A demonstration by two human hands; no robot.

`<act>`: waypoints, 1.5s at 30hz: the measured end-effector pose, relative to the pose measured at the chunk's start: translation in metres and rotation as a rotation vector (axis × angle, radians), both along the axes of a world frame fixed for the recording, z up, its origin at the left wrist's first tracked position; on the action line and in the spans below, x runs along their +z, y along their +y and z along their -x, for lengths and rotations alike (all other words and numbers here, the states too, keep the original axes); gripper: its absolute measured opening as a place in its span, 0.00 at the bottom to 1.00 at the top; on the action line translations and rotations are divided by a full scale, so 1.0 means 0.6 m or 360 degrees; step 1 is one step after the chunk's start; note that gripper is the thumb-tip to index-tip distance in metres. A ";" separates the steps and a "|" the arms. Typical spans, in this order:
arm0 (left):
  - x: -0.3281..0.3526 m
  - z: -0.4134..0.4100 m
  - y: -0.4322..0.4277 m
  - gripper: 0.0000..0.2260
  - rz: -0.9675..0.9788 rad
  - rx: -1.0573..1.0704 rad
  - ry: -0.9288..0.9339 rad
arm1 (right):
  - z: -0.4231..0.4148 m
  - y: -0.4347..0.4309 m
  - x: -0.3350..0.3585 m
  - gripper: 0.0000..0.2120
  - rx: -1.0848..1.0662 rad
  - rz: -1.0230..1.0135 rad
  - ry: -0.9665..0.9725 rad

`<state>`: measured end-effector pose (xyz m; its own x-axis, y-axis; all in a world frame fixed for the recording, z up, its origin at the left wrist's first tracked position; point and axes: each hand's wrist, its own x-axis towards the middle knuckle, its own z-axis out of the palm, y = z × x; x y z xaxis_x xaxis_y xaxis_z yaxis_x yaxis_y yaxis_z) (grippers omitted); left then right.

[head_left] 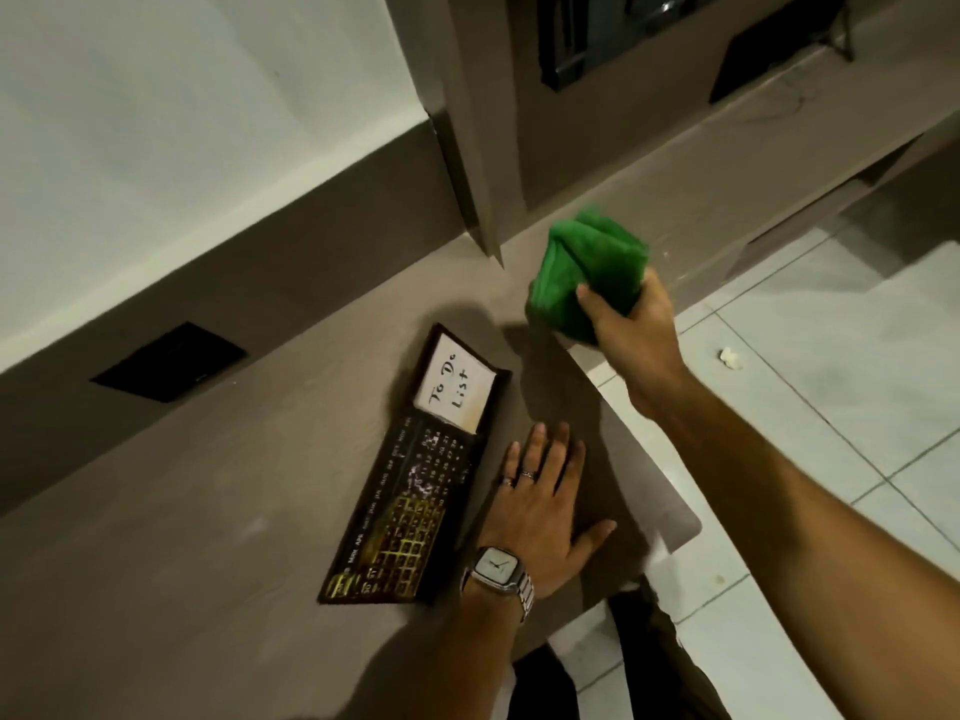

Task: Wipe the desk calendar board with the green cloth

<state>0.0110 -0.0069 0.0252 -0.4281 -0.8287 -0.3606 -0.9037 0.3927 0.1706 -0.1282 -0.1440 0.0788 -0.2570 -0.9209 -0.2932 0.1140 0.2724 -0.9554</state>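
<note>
1. The calendar board (pixel 402 504) lies flat on the counter (pixel 182 537), near its right edge
2. The left hand (pixel 540 504) rests flat on the counter, just right of the board
3. The right hand (pixel 631 335) holds the cloth (pixel 587 270) above the counter, beyond the board and to its right
4. The floor (pixel 831 407) lies right of the counter

We seem to be in a home study or office corner: a long built-in grey-brown laminate desk (pixel 208 537) runs under a plain white wall (pixel 156 122), a black rectangular socket plate (pixel 169 362) sits in its upstand, and glossy white floor tiles (pixel 831 407) lie beside it.
</note>
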 end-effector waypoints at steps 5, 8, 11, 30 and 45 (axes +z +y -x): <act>0.098 -0.060 0.018 0.33 0.0451 0.0065 0.0043 | -0.040 0.123 0.034 0.23 0.0052 -0.0017 0.0183; 0.141 -0.131 0.042 0.37 0.0640 0.0336 0.0066 | -0.083 0.180 0.034 0.23 0.0132 -0.0058 0.0308; 0.154 -0.192 0.066 0.48 0.0461 0.0463 -0.0080 | -0.127 0.226 0.027 0.21 0.0229 -0.0023 0.0453; 0.156 -0.214 0.087 0.59 0.0207 0.0492 0.0215 | -0.226 0.245 0.048 0.26 0.0430 0.0072 0.0602; 0.170 -0.207 0.077 0.52 0.0094 0.0577 0.0213 | -0.206 0.292 0.023 0.25 0.0744 -0.0174 0.0393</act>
<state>0.1349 0.0394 0.1270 -0.1435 -0.9526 -0.2684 -0.9570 0.0644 0.2829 -0.0046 0.0311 0.0928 0.0998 -0.9210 -0.3766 -0.2675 0.3398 -0.9017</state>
